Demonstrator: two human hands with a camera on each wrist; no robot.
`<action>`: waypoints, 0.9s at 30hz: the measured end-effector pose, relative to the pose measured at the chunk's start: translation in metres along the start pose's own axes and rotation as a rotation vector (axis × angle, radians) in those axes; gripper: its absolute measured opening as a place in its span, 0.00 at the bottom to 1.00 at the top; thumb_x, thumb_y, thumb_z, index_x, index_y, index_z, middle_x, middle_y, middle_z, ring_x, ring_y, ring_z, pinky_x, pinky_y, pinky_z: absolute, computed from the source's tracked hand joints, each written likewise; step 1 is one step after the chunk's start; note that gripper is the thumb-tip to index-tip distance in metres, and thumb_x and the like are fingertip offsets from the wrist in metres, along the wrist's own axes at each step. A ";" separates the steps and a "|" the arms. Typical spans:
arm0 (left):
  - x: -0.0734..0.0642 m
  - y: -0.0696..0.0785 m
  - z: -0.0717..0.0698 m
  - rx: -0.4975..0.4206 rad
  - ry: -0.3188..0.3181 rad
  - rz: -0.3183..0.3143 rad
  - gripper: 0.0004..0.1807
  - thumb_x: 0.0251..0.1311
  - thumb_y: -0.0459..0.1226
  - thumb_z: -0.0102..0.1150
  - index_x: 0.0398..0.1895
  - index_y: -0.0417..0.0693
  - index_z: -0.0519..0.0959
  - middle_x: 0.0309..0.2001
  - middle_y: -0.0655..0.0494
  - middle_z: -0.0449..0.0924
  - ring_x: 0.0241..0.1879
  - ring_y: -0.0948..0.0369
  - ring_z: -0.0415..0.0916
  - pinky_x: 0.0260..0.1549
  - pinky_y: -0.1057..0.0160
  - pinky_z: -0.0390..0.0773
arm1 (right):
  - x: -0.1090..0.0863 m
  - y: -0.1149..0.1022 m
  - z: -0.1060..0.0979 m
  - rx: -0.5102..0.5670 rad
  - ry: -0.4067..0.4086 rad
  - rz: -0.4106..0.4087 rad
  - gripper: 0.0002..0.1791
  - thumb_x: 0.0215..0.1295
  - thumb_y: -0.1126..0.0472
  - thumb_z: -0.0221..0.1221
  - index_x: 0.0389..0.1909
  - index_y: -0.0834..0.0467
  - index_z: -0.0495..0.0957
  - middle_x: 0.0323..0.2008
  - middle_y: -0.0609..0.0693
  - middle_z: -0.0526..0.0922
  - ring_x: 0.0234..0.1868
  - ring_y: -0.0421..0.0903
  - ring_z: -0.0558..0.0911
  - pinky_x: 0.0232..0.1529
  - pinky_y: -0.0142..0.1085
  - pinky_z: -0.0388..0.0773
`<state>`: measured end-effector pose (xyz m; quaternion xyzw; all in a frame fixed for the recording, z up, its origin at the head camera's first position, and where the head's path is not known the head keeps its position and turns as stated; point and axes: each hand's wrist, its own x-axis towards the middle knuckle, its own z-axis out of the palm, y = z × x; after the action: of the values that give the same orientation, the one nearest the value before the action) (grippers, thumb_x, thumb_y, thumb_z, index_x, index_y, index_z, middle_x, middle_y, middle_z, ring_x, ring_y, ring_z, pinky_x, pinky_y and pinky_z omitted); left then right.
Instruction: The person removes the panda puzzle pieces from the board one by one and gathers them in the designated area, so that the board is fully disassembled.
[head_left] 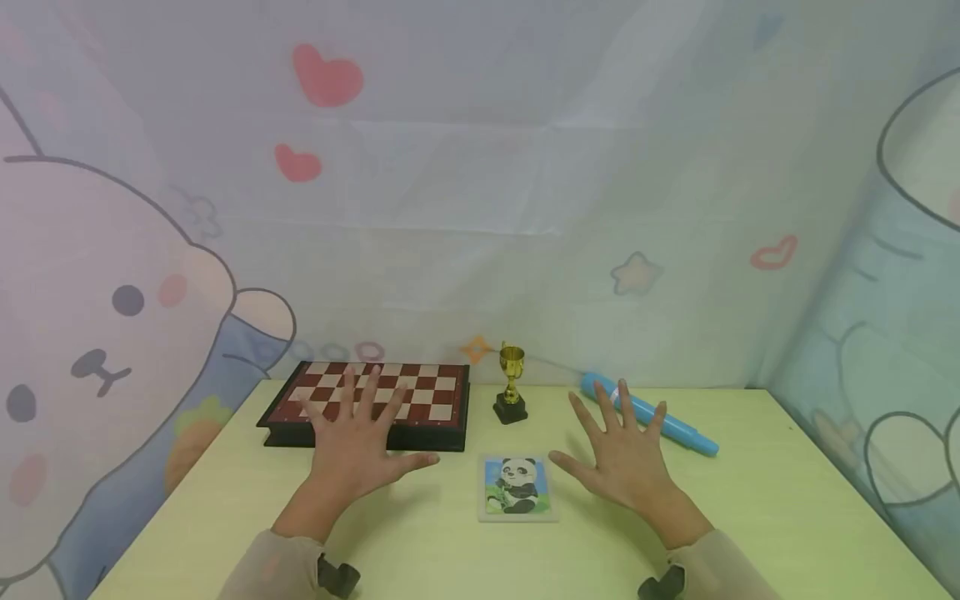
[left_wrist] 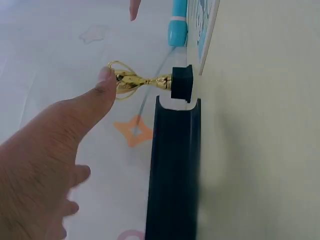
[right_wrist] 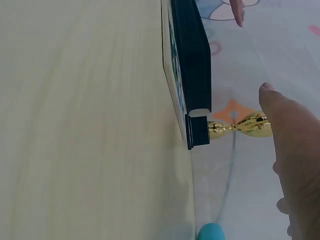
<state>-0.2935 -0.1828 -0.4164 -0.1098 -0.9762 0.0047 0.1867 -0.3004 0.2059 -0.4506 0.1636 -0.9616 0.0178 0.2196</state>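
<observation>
Fingers spread wide, my left hand [head_left: 351,450] hovers above the table in front of the chessboard box [head_left: 367,437], which has red and white squares on top and black sides. My right hand [head_left: 630,458], also spread and holding nothing, is over the table near a blue tube-shaped object [head_left: 675,427] with a narrower end. Between the hands lies a square panda picture [head_left: 517,487] in a pale frame. Behind it a small gold trophy cup [head_left: 512,367] stands upright on a black base. In the left wrist view the thumb overlaps the trophy [left_wrist: 130,82].
The pale yellow table [head_left: 420,554] ends at a hanging backdrop cloth [head_left: 450,275] printed with hearts, stars and cartoon animals. Cloth also runs along the left and right sides. A dark strap device [head_left: 337,577] sits on each wrist.
</observation>
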 end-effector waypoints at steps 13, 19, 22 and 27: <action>-0.016 0.057 0.059 -0.720 -0.361 0.308 0.50 0.59 0.68 0.57 0.77 0.51 0.61 0.76 0.53 0.59 0.74 0.49 0.57 0.69 0.40 0.63 | 0.015 -0.052 0.059 0.748 -0.065 -0.201 0.11 0.73 0.54 0.59 0.52 0.51 0.81 0.52 0.40 0.81 0.55 0.43 0.77 0.58 0.49 0.76; -0.018 0.062 0.069 -0.684 -0.330 0.327 0.54 0.56 0.70 0.58 0.79 0.53 0.57 0.78 0.52 0.55 0.77 0.49 0.51 0.70 0.39 0.59 | 0.025 -0.062 0.065 0.646 0.006 -0.286 0.07 0.70 0.52 0.62 0.46 0.44 0.84 0.49 0.36 0.82 0.48 0.39 0.75 0.47 0.44 0.74; -0.017 0.061 0.068 -0.665 -0.323 0.324 0.54 0.55 0.71 0.58 0.79 0.52 0.58 0.78 0.52 0.57 0.77 0.50 0.52 0.71 0.40 0.58 | 0.027 -0.063 0.066 0.624 0.008 -0.278 0.06 0.69 0.52 0.63 0.44 0.42 0.85 0.47 0.35 0.81 0.45 0.38 0.74 0.45 0.41 0.73; -0.016 0.060 0.069 -0.702 -0.343 0.318 0.53 0.55 0.70 0.60 0.79 0.54 0.59 0.77 0.53 0.59 0.76 0.50 0.54 0.70 0.38 0.59 | 0.028 -0.062 0.069 0.636 -0.041 -0.257 0.08 0.70 0.51 0.61 0.45 0.40 0.87 0.45 0.36 0.80 0.45 0.39 0.73 0.46 0.42 0.70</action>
<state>-0.2915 -0.1252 -0.4892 -0.3137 -0.9065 -0.2810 -0.0304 -0.3330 0.1312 -0.5029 0.3442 -0.8836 0.2857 0.1386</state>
